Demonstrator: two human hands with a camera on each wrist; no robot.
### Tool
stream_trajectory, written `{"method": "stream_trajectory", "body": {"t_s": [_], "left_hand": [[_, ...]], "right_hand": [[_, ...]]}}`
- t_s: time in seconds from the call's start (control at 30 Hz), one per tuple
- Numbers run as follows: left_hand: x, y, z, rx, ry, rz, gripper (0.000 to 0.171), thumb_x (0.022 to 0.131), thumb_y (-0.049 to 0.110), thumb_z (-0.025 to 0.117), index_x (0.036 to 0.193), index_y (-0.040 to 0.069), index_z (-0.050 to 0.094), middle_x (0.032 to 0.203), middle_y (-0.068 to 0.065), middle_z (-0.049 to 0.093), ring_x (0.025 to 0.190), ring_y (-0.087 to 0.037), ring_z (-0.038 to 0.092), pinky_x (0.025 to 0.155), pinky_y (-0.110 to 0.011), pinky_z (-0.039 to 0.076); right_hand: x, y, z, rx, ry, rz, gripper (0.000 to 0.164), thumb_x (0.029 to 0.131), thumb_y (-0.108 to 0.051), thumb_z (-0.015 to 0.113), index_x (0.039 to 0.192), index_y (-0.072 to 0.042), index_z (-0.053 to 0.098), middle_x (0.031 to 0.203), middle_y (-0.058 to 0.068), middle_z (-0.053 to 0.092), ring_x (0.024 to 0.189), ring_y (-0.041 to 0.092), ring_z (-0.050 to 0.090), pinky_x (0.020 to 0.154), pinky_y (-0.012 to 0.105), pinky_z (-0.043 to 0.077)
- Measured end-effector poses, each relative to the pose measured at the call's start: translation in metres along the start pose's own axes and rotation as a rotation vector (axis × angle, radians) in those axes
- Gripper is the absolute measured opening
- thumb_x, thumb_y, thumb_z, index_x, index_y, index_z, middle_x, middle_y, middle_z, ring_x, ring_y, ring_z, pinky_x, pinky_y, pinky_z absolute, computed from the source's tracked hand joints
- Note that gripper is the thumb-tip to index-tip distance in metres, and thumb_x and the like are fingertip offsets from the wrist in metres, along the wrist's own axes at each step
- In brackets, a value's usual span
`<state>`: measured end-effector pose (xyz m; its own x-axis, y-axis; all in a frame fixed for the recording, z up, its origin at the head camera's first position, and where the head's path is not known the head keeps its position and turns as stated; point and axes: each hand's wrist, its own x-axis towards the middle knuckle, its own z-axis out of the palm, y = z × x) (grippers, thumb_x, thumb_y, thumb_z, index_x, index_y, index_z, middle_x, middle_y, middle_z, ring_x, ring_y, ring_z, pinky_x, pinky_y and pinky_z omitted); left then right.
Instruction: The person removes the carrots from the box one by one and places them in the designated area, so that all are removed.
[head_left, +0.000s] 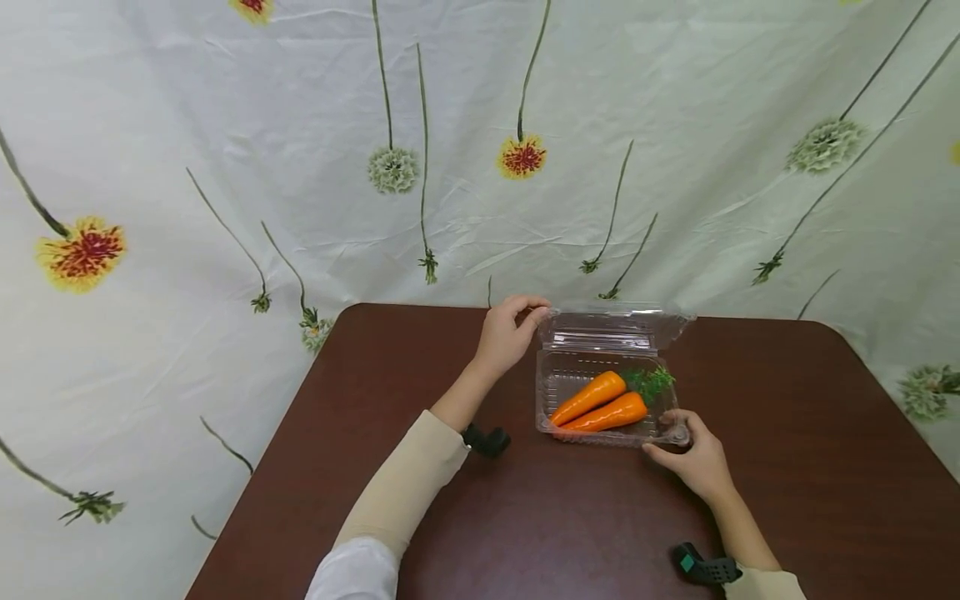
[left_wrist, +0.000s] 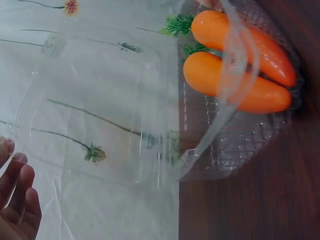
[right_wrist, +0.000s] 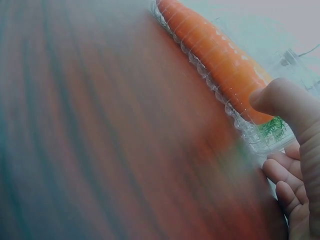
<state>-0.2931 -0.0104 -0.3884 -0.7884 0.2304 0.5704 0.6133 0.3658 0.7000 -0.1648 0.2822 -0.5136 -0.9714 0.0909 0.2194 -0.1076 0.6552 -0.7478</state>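
Note:
A clear plastic clamshell container (head_left: 551, 392) lies on the brown table with its lid (head_left: 600, 329) raised at the back. Inside rest two orange carrots (head_left: 596, 397) with green tops (head_left: 651, 382), side by side and slanting. My left hand (head_left: 510, 333) pinches the left edge of the lid between thumb and fingertips; those fingers (left_wrist: 17, 185) show at the left border of the left wrist view. At the near right corner of the base, my right hand (head_left: 697, 458) holds the container, the thumb (right_wrist: 285, 102) on one side and the fingers on the other.
The dark brown table (head_left: 525, 517) has rounded far corners. Behind it hangs a pale cloth (head_left: 315, 108) printed with flowers, close to the table's far edge. Black bands (head_left: 705, 567) sit around both wrists.

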Motion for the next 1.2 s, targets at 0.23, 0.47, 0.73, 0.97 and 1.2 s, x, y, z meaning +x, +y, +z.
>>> {"method": "stream_trajectory", "body": {"t_s": [0.23,0.47,0.73,0.97,1.2], "left_hand": [[0.019,-0.01,0.013,-0.034,0.035,-0.112,0.021,0.092,0.015,0.058,0.109,0.005,0.065,0.1,-0.006,0.064,0.087,-0.015,0.06,0.076,-0.024,0.048],[0.016,-0.036,0.027,-0.044,0.022,-0.216,0.02,0.09,0.011,0.06,0.108,0.003,0.064,0.099,-0.007,0.064,0.086,-0.017,0.063,0.07,-0.024,0.049],[0.01,-0.059,0.04,-0.078,0.035,-0.329,0.018,0.088,0.011,0.063,0.105,0.005,0.066,0.096,-0.009,0.067,0.082,-0.021,0.064,0.069,-0.027,0.05],[0.005,-0.074,0.049,-0.147,0.056,-0.401,0.016,0.086,0.006,0.064,0.101,0.0,0.067,0.088,-0.012,0.068,0.075,-0.021,0.067,0.065,-0.024,0.051],[0.0,-0.08,0.054,-0.176,0.055,-0.442,0.018,0.086,0.006,0.064,0.103,0.001,0.067,0.086,-0.011,0.068,0.071,-0.018,0.067,0.064,-0.025,0.051]], "right_hand": [[0.001,0.0,0.0,0.021,-0.004,0.002,0.056,0.072,-0.031,0.079,0.116,-0.009,0.051,0.111,0.01,0.059,0.099,0.026,0.052,0.075,0.043,0.04],[0.001,0.001,0.0,0.033,-0.011,0.008,0.056,0.072,-0.031,0.079,0.116,-0.01,0.051,0.111,0.009,0.059,0.1,0.026,0.052,0.076,0.043,0.04],[0.0,0.001,0.0,0.048,-0.023,0.008,0.056,0.073,-0.031,0.078,0.117,-0.01,0.05,0.112,0.01,0.058,0.102,0.029,0.051,0.078,0.047,0.041],[0.001,0.002,0.0,0.07,-0.02,-0.001,0.056,0.072,-0.029,0.079,0.116,-0.01,0.051,0.111,0.011,0.058,0.105,0.03,0.051,0.081,0.05,0.04],[0.0,0.003,-0.001,0.052,-0.023,0.003,0.056,0.073,-0.03,0.078,0.116,-0.008,0.05,0.112,0.012,0.058,0.105,0.03,0.051,0.081,0.05,0.04]]}}
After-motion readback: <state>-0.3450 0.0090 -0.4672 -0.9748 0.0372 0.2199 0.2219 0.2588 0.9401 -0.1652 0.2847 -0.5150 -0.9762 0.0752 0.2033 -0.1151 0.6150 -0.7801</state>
